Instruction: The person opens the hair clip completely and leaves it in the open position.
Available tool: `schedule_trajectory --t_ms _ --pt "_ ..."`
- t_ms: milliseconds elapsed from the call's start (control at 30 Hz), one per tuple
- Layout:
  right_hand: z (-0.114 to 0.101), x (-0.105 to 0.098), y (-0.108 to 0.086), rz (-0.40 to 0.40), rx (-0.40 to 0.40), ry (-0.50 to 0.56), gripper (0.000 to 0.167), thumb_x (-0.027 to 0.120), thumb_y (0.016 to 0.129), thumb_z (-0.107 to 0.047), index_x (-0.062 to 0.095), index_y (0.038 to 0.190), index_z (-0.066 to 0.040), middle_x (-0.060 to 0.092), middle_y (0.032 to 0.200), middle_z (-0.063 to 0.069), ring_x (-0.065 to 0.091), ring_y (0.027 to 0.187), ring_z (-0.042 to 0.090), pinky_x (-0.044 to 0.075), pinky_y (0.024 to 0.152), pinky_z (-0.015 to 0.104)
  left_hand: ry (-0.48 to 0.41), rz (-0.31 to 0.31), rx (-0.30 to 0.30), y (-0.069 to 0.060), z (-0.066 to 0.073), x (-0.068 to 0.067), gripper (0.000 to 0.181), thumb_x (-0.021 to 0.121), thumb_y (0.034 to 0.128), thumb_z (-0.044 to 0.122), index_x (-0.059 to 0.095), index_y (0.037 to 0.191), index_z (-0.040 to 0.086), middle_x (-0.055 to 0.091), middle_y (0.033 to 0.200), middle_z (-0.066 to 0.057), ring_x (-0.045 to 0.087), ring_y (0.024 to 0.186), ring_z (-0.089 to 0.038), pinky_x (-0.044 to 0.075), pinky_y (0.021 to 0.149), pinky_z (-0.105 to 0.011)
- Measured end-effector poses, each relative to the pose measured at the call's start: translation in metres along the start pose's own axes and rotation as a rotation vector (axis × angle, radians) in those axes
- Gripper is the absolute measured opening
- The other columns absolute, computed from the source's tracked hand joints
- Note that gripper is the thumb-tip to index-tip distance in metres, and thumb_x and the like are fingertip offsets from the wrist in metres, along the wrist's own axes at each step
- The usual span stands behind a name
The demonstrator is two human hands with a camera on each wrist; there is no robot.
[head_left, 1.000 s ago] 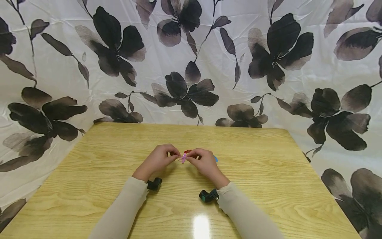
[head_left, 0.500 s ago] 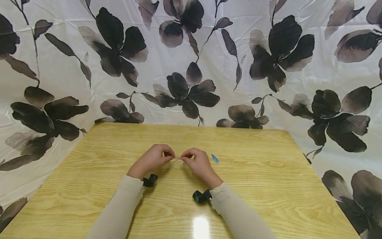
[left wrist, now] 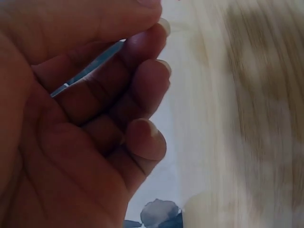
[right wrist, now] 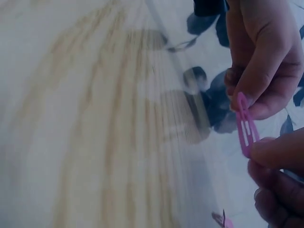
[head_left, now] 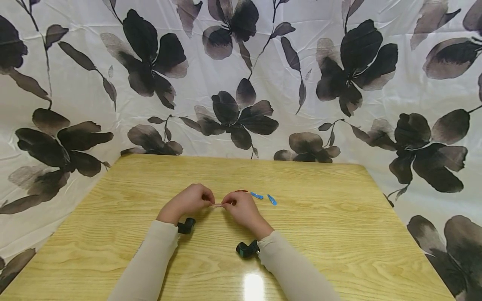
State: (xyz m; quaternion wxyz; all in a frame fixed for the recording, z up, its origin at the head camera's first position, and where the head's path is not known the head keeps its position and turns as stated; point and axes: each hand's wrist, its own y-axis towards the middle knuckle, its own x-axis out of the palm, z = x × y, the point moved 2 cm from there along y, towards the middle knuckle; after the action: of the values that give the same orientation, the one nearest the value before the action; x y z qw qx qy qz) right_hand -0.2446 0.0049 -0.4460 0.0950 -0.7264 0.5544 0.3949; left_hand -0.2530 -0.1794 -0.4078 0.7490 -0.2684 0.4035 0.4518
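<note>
Here, left sleeve: long and cream-coloured, to the left and near side of the pink hair clip.
Left wrist camera: black, near side and left of the pink hair clip.
Left grip: a bare hand just left of the pink hair clip, pinching one end of it.
Pink hair clip: slim and slotted, held between two hands over the desk; whether it is snapped is too small to tell.
Red clip: beyond the pink hair clip and to its right, partly hidden.
Right grip: a bare hand just right of the pink hair clip, pinching its other end.
Right wrist camera: black, near side and right of the pink hair clip.
First blue clip: right of the pink hair clip, slightly beyond it.
Second blue clip: farther right of the pink hair clip.
Right sleeve: cream-coloured, near side and right of the pink hair clip.
Floral cloth: white with dark blooms, hanging well beyond the pink hair clip.
</note>
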Motion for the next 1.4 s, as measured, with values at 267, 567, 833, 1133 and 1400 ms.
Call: schedule_trajectory --t_ms 267,567,833,1133,1400 --pt "-0.006 0.008 0.001 -0.044 0.001 -0.052 0.004 0.07 0.086 -0.015 0.075 0.085 -0.016 0.07 0.082 -0.004 0.056 0.071 0.008 0.043 0.065 0.021 0.001 -0.035 -0.053 0.0 -0.01 0.003 0.012 0.065 0.0889 0.009 0.071 0.079 0.013 0.067 0.08 0.001 0.053 0.07 -0.014 0.045 0.067 -0.03" --pt "-0.006 0.012 0.001 -0.083 0.003 -0.085 0.006 0.071 0.086 -0.017 0.074 0.082 -0.017 0.071 0.079 -0.006 0.06 0.074 0.008 0.045 0.068 0.021 -0.013 -0.064 -0.077 0.002 -0.016 0.011 0.012 0.066 0.0874 0.008 0.07 0.077 0.013 0.064 0.075 0.001 0.052 0.065 -0.014 0.044 0.062 -0.029" --pt "-0.005 0.015 0.002 -0.098 -0.007 -0.125 0.007 0.072 0.086 -0.018 0.075 0.081 -0.018 0.072 0.08 -0.007 0.063 0.078 0.011 0.045 0.07 0.021 -0.013 -0.072 -0.093 0.002 -0.016 0.012 0.013 0.065 0.0874 0.008 0.07 0.077 0.013 0.063 0.074 0.002 0.052 0.065 -0.014 0.044 0.062 -0.029" --pt "-0.004 0.015 0.002 -0.11 -0.006 -0.151 0.006 0.071 0.087 -0.019 0.076 0.083 -0.019 0.073 0.084 -0.007 0.065 0.083 0.012 0.046 0.074 0.023 -0.009 -0.073 -0.103 0.002 -0.016 0.013 0.013 0.065 0.0863 0.006 0.071 0.077 0.013 0.063 0.074 0.002 0.051 0.064 -0.014 0.043 0.061 -0.028" --pt "-0.005 0.015 0.001 -0.112 -0.009 -0.186 0.006 0.072 0.087 -0.024 0.076 0.085 -0.019 0.073 0.086 -0.007 0.065 0.084 0.012 0.046 0.074 0.024 0.013 -0.075 -0.098 0.002 -0.016 0.012 0.013 0.064 0.0868 0.005 0.072 0.078 0.013 0.065 0.077 0.001 0.052 0.066 -0.014 0.044 0.063 -0.028"
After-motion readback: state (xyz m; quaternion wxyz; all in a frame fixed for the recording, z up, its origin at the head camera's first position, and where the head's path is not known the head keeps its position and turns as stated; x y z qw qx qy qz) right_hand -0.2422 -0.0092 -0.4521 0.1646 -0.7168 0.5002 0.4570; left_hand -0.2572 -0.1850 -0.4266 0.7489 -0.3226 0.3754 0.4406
